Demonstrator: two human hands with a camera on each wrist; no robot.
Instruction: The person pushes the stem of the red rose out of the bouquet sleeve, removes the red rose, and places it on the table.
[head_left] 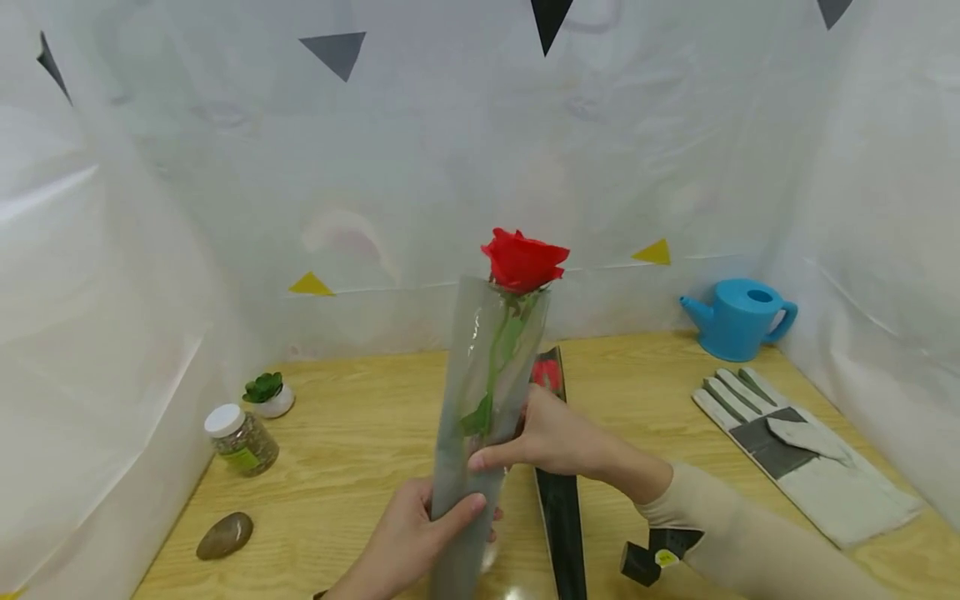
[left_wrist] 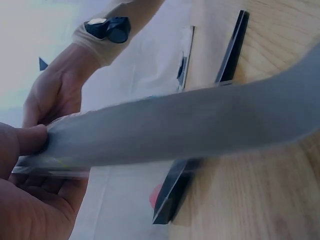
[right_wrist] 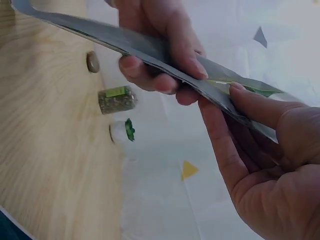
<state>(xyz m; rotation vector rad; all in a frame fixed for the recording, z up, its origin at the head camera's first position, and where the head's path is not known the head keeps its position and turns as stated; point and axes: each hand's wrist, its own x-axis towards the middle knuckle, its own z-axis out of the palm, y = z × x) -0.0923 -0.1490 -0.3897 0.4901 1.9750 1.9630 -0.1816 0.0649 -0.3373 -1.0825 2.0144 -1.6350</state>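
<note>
A red rose [head_left: 522, 260] stands upright in a long grey flower sleeve with a see-through front [head_left: 457, 400]; its bloom rises above the sleeve's top edge, and the green stem and leaves show through. My left hand [head_left: 420, 533] grips the sleeve low down, thumb across the front. Higher up, my right hand [head_left: 551, 433] holds the sleeve's right side, thumb on the front and fingers behind. In the right wrist view, both hands pinch the sleeve [right_wrist: 145, 52] close together. Behind the right hand, a second red rose [head_left: 548, 375] lies on the table in a black sleeve [head_left: 562, 525].
At left on the wooden table [head_left: 345, 425] are a brown stone [head_left: 225, 536], a white-lidded jar [head_left: 243, 442] and a small potted succulent [head_left: 270, 395]. A blue watering can [head_left: 741, 321] and a pair of work gloves [head_left: 802, 454] are at right. White sheeting [head_left: 420, 167] encloses the table.
</note>
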